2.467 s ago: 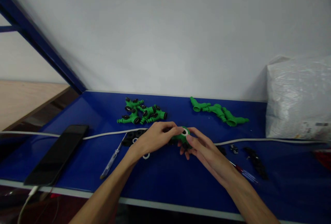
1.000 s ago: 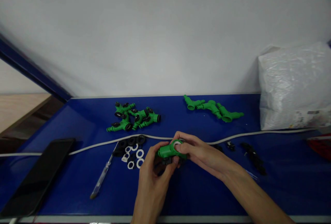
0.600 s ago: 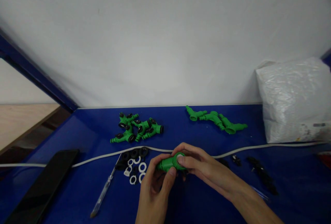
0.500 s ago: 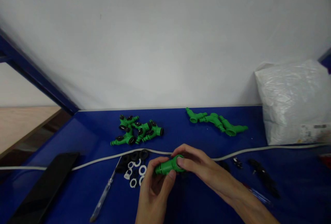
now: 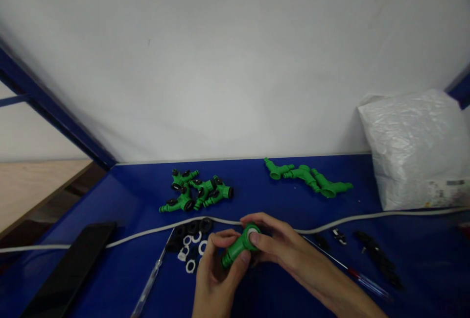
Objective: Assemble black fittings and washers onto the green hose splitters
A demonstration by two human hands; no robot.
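My left hand [image 5: 217,274] is closed round the narrow end of a green plastic hose connector [image 5: 235,250], its thumb along the side. My right hand [image 5: 284,244] grips the wider end, with the thumb on the opening. Something white, ring-like [image 5: 252,232], shows in that opening beside the thumb. Left of my hands lie several white rings [image 5: 190,266] and black rings [image 5: 193,227]. Behind them is a cluster of green hose splitters with black levers [image 5: 183,201]. Several bare green connector bodies [image 5: 301,173] lie at the back right.
A white cable [image 5: 154,230] crosses the table. A black flat device [image 5: 69,271] and a clear-handled screwdriver [image 5: 149,286] lie at left. On the right are a red-and-clear-handled screwdriver [image 5: 370,286], black parts [image 5: 378,259], small metal-like pieces [image 5: 340,236] and a white plastic package [image 5: 418,151].
The connector has tilted in my hands, so its wide opening now faces up more and shows white inside. The camera view has shifted slightly, and more of the right screwdriver shows.
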